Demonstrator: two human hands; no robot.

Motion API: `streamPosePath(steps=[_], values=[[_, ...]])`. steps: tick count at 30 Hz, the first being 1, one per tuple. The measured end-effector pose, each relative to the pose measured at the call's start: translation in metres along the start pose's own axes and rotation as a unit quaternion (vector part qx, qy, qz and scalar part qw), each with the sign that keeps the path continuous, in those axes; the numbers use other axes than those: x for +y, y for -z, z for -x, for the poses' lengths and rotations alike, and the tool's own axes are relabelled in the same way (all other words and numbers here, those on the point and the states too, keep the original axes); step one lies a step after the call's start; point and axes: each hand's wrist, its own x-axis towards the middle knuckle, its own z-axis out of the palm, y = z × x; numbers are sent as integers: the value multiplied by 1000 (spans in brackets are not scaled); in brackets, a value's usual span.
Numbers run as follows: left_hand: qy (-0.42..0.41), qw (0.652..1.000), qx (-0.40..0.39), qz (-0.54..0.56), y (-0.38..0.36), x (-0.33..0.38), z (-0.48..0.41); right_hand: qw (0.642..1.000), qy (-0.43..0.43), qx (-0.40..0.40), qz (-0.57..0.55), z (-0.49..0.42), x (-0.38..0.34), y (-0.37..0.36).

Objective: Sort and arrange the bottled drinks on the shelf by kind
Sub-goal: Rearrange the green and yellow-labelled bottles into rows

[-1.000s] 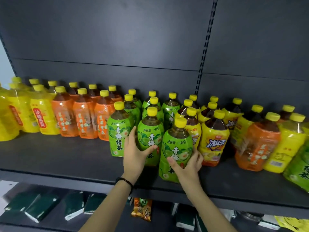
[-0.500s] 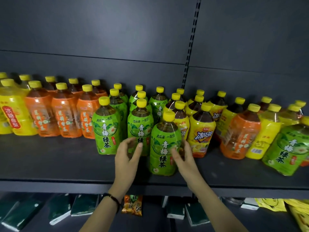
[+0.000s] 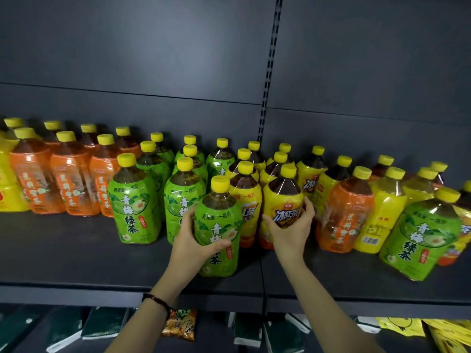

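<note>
Bottled teas with yellow caps stand on a dark shelf (image 3: 76,261). My left hand (image 3: 190,240) grips the front green-label bottle (image 3: 219,225) from its left side, near the shelf's front edge. My right hand (image 3: 290,230) grips a yellow-label iced tea bottle (image 3: 283,200) just to the right of it. More green bottles (image 3: 135,202) stand to the left, with orange-label bottles (image 3: 74,184) beyond them. On the right are an orange bottle (image 3: 344,215), yellow bottles (image 3: 382,212) and a lone green bottle (image 3: 423,233).
The shelf's dark back panel (image 3: 153,59) has a slotted upright (image 3: 267,85) in the middle. On the lower shelf lie dark green packs (image 3: 104,324), an orange snack bag (image 3: 181,324) and yellow bags (image 3: 413,327). Bare shelf shows at the front left.
My left hand has moved from the middle green bottle to the front green one and taken hold. My right hand has left that front bottle and closed round the yellow iced tea.
</note>
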Motion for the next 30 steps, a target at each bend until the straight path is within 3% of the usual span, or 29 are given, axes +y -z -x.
streamPosePath(steps=[7, 13, 16, 21, 25, 30], values=[[10, 998, 59, -27, 17, 0, 6, 997, 35, 57, 46, -7, 16, 30], [14, 997, 73, -38, 25, -4, 10, 987, 43, 59, 142, -2, 16, 32], [9, 996, 79, -50, 21, -3, 11, 981, 111, 103, 122, 13, -2, 26], [5, 994, 86, -63, 20, -1, 12, 980, 147, -129, 24, 27, -46, -21], [11, 993, 98, -62, 22, -1, 13, 988, 103, -99, 53, 18, -61, -61], [5, 993, 94, -70, 23, 2, 12, 988, 92, -100, 72, 9, -56, -60]])
